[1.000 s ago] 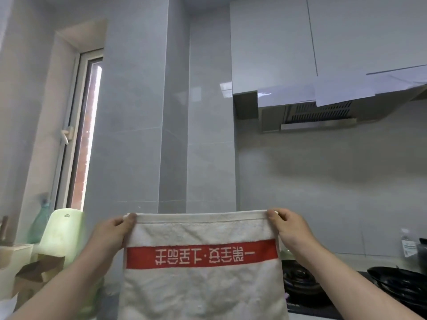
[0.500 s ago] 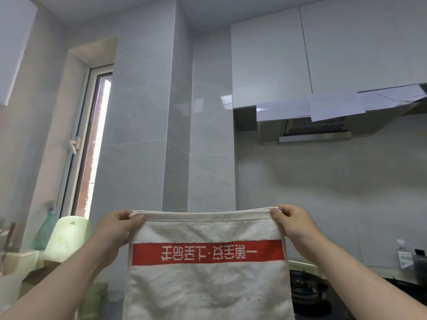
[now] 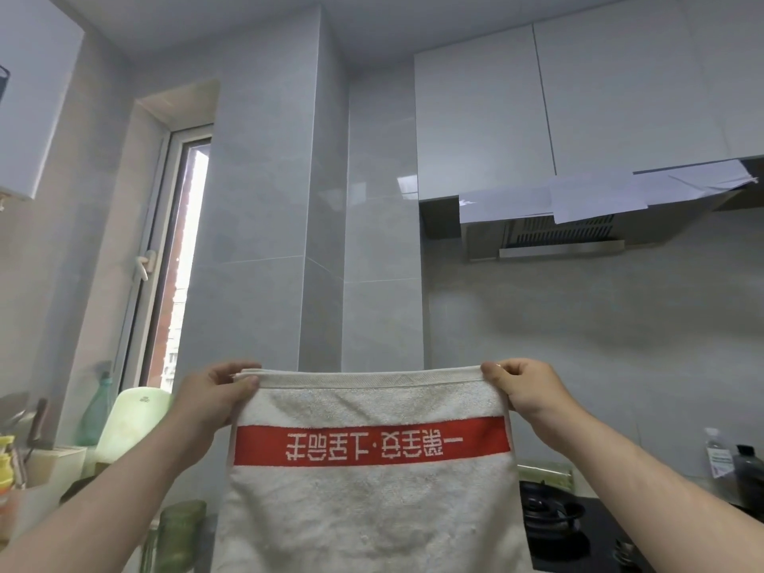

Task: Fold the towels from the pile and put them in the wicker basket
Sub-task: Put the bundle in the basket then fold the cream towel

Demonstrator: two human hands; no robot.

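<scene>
1. Head view, change: over the last second the view has tipped upward and the hood (image 3: 558,237) sits lower in frame. The towel (image 3: 372,510) has stayed stretched out and level.
2. The left hand (image 3: 211,397) pinches the towel's upper left corner and the right hand (image 3: 525,388) pinches the upper right, as before.
3. Meaning: I judge this a spread-and-check pause with the next fold not yet started. Neither basket nor pile is in view.
4. Place: the towel hangs in the air in front of the person, above the surface and left of the stove (image 3: 550,514).
5. Pointing: the hem runs left to right. The red band (image 3: 372,444) lies parallel to it, with its lettering upside down.
6. Long axis: probably vertical, but the lower end is cut off.
</scene>
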